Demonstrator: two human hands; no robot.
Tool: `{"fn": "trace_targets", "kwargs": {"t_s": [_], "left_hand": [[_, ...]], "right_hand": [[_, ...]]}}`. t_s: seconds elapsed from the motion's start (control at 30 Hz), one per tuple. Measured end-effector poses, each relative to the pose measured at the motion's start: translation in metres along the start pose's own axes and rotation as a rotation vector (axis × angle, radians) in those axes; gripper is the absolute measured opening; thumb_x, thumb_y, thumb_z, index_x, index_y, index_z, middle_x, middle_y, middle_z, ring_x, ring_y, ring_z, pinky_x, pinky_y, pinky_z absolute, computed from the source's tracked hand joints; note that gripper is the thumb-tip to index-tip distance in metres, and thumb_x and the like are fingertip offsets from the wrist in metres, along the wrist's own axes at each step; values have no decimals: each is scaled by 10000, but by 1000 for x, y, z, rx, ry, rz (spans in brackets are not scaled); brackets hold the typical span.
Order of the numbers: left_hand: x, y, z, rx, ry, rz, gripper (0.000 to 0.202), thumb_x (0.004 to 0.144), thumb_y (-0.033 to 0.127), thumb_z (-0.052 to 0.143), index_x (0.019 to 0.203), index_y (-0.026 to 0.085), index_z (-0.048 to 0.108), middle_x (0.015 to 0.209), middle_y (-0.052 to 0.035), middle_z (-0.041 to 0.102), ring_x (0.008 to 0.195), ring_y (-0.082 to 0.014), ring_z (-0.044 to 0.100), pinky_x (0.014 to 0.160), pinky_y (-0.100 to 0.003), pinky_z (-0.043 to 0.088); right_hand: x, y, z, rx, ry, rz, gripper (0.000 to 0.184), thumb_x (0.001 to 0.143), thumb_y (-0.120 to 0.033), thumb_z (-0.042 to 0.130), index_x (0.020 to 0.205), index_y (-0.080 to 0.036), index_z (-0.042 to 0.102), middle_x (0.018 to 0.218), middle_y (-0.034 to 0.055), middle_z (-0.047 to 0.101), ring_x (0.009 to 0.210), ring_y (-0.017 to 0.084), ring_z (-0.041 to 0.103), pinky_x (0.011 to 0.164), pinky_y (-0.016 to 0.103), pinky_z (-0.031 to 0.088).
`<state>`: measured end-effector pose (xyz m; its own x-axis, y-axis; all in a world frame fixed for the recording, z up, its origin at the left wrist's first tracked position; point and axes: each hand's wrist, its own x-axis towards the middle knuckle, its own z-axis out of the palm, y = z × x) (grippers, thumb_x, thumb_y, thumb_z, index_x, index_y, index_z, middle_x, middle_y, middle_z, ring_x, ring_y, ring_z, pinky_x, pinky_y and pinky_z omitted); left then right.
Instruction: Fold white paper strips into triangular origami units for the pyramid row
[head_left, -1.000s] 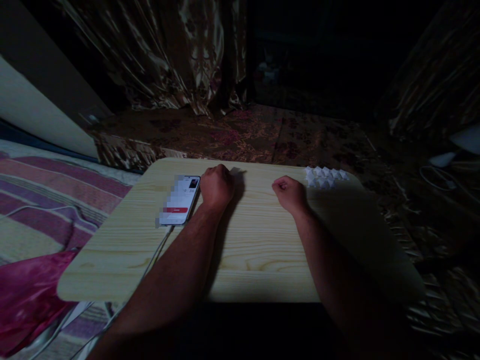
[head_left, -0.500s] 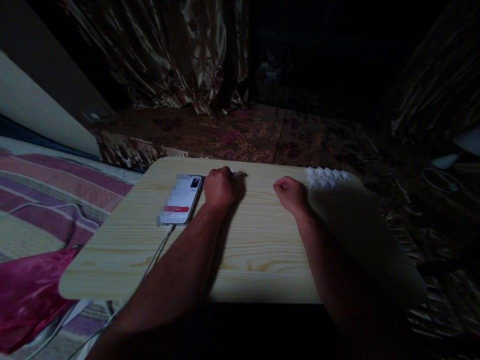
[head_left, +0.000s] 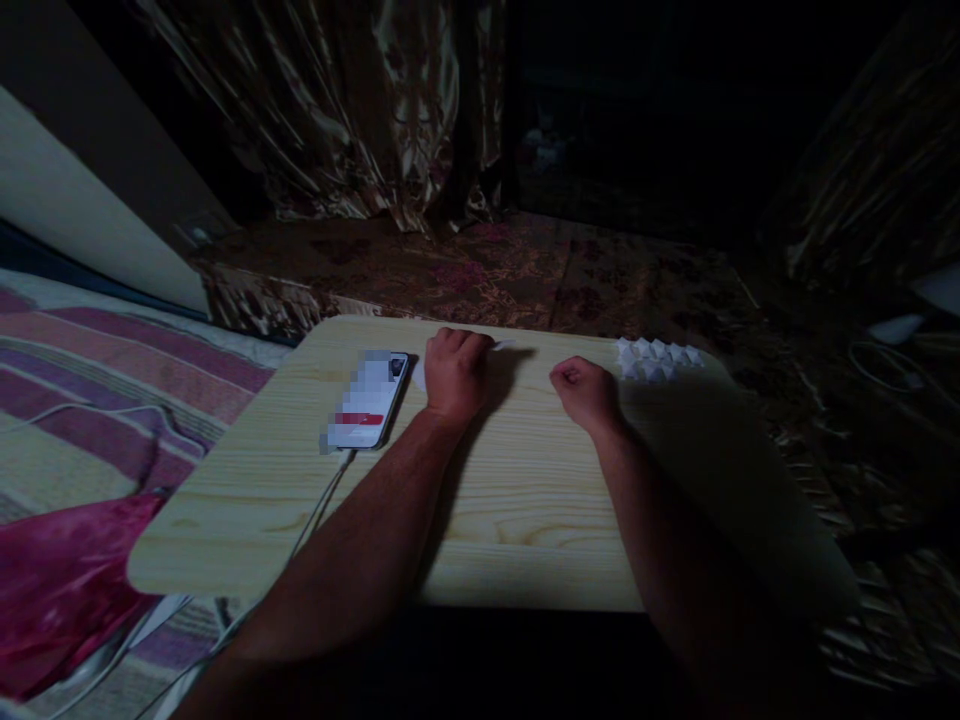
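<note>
Paper is what our left hand (head_left: 456,372) bears down on: a small white paper sheet (head_left: 504,344) lies near the far edge of the light wood-grain bench (head_left: 525,500), about midway along it. Only its tips show on either side of the hand. The left grip is curled, fingers folded under and pressed onto the sheet, which we judge keeps the paper flat against the wood. Our right hand (head_left: 585,392) rests just to the right, apart from the sheet, its grip pressed together into a loose fist. We cannot tell whether anything sits inside it. Both forearms lie across the bench from the near edge.

A cluster of small white folded paper pieces (head_left: 658,358) sits by the far right corner, near the right hand but not touching it, and out from under the arms. A white smartphone with a lit screen (head_left: 369,398) lies face up just left of the left hand, where we can read it at a glance. Its pale cable (head_left: 324,498) runs off the near edge.

The bench has rounded corners, bright at the left and shadowed at the right. To its left lies striped pink and purple bedding (head_left: 112,390) with a crimson cloth (head_left: 60,580). Beyond are a dark floral carpet (head_left: 510,270) and brown satin curtains (head_left: 352,110); the room is dim.
</note>
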<state>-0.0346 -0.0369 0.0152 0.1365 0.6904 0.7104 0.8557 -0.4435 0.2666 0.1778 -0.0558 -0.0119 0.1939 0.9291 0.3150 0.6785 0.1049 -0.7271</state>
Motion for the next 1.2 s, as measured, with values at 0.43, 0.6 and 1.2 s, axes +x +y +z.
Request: {"fn": "trace_targets", "kwargs": {"t_s": [0.43, 0.6, 1.2], "left_hand": [[-5, 21, 4, -328, -46, -166, 218, 863, 348, 498, 833, 169, 620, 765, -54, 626, 727, -170, 538, 673, -281, 394], [-4, 21, 9, -512, -49, -374, 259, 837, 393, 519, 742, 165, 597, 653, -4, 580, 629, -130, 501, 600, -239, 374], [-7, 17, 22, -729, -144, -505, 311, 827, 416, 514, 632, 175, 532, 538, 17, 537, 491, -110, 466, 481, -228, 355]], "right_hand": [[-1, -3, -1, 12, 8, 14, 172, 745, -326, 557, 770, -205, 676, 682, 4, 680, 639, 149, 629, 597, 243, 457], [-1, -3, -1, 37, 7, 14, 161, 739, -320, 566, 760, -204, 675, 673, 5, 674, 631, 152, 625, 594, 245, 454], [-3, -5, 1, 431, -185, -25, 204, 711, -352, 658, 776, -158, 651, 717, 40, 674, 646, 158, 607, 600, 262, 459]]}}
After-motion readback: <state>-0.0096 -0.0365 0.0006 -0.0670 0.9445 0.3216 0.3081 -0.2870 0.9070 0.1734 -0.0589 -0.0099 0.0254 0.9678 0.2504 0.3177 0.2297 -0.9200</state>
